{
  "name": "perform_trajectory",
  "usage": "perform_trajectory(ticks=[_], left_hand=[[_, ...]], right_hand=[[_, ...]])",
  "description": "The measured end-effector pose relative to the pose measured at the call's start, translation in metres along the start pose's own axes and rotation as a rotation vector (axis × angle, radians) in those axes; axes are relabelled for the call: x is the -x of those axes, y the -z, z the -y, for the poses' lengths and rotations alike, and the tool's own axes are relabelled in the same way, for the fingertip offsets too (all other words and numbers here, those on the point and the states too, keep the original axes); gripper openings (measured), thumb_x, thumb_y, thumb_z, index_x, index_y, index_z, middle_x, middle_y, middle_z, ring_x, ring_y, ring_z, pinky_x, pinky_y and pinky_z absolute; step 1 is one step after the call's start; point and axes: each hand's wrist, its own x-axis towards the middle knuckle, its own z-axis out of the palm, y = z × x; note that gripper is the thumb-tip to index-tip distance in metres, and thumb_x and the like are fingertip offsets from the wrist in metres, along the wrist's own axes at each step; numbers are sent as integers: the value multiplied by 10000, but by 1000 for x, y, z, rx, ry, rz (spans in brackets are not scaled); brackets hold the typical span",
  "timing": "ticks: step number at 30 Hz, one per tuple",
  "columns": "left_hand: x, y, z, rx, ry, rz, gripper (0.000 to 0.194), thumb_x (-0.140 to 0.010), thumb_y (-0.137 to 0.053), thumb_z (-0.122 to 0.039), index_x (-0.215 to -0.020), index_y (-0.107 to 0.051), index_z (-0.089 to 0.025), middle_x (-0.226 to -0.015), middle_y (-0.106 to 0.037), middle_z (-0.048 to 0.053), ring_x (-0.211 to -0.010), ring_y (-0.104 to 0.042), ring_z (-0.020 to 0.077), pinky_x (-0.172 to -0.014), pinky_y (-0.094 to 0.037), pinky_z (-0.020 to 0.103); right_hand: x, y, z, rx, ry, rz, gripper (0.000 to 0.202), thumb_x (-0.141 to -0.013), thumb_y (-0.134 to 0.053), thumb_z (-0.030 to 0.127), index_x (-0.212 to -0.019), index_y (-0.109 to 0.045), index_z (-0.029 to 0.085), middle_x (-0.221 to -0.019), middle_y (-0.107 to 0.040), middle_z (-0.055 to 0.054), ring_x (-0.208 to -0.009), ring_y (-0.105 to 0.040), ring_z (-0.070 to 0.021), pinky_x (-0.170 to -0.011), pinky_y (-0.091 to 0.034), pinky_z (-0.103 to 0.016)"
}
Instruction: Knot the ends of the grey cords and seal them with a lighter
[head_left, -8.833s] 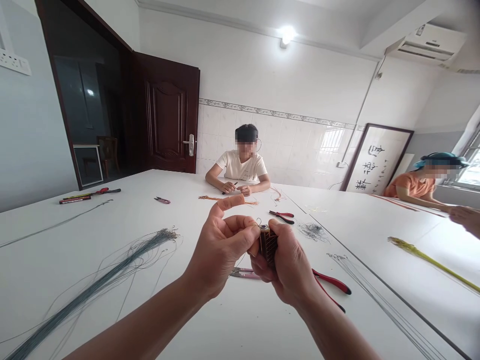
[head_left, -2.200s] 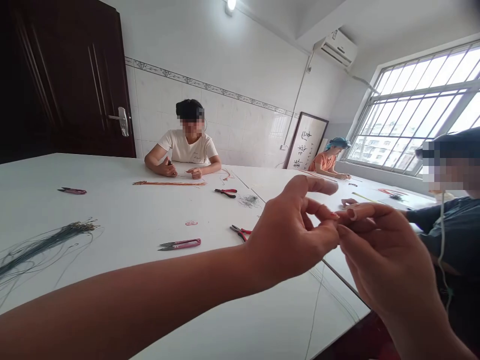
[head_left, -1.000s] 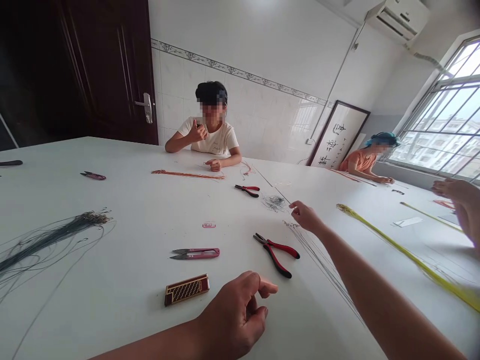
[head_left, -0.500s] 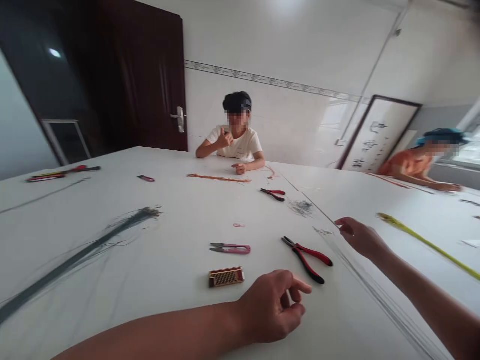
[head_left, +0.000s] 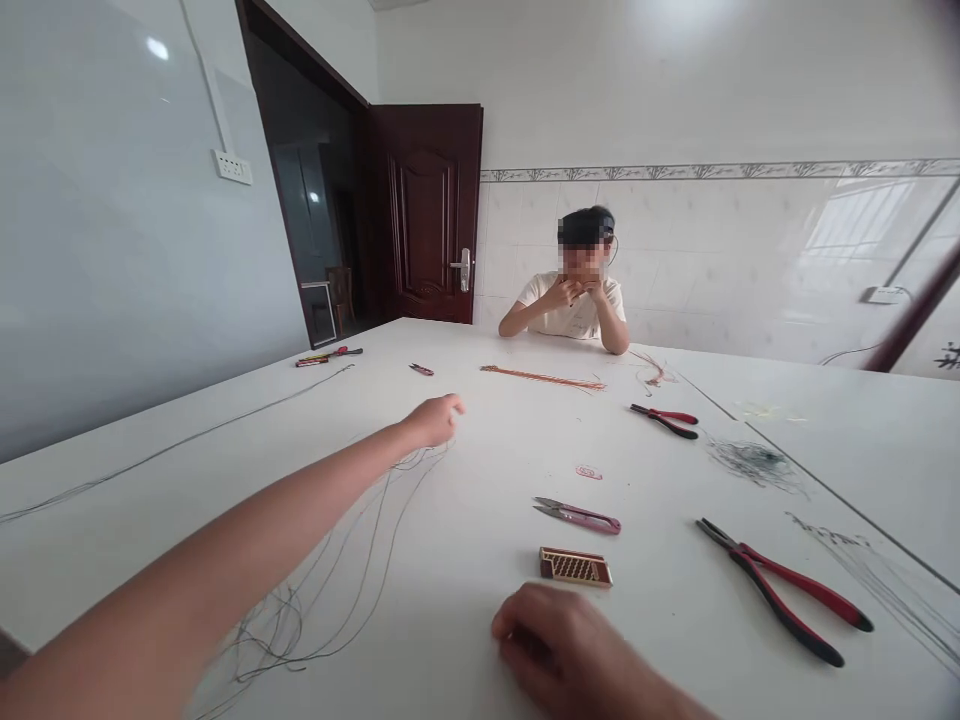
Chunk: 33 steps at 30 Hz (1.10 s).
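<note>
My left hand (head_left: 435,421) reaches across the table, its fingers curled down over the far end of a loose bundle of thin grey wires (head_left: 390,540). Whatever its fingertips hold is hidden. Part of the bundle lies under my forearm. My right hand (head_left: 559,640) is slightly blurred, its fingers curled in, with nothing visible in them. Just beyond it lies a small patterned box (head_left: 576,567). Behind the box are pink-handled thread snips (head_left: 577,515) and a small red-printed tag (head_left: 589,472). Red-and-black pliers (head_left: 784,590) lie to the right.
A second pair of pliers (head_left: 666,420), a dark wire tangle (head_left: 757,462) and twisted wires (head_left: 832,532) lie to the right. Orange strands (head_left: 541,378) lie before a seated person (head_left: 574,300). Small snips (head_left: 421,369), more tools (head_left: 328,356) and a long wire (head_left: 202,433) lie leftward.
The view has turned left. My left hand has moved from beside the pliers to the grey wire bundle. My right hand has drawn back near the box. The person opposite has raised both hands.
</note>
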Motion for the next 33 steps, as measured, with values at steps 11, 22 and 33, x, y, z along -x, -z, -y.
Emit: perform_trajectory(ticks=[11, 22, 33], left_hand=[[1, 4, 55, -246, 131, 124, 330, -894, -548, -312, -1189, -536, -163, -1122, -598, 84, -919, -613, 193, -784, -530, 395], [-5, -1, 63, -308, 99, 152, 348, -896, -543, -319, -1206, -521, -162, -1120, -597, 86, -919, -613, 197, -788, -528, 402], [-9, 14, 61, -245, 87, 172, 345, -895, -546, -313, -1203, -522, -160, -1106, -603, 82, -901, -618, 191, -780, -529, 394]], right_hand=[[-1, -22, -10, -3, 153, -21, 298, -649, -506, 4, -795, -694, 183, -697, -684, -26, -573, -613, -120, -496, -390, -172], [3, -13, -8, 10, 150, 28, 250, -682, -522, 49, -836, -678, 170, -762, -685, -44, -647, -614, -149, -575, -430, -208], [8, -11, -5, 20, 110, 20, 196, -761, -498, 87, -822, -650, 194, -766, -651, -22, -656, -579, -130, -583, -415, -208]])
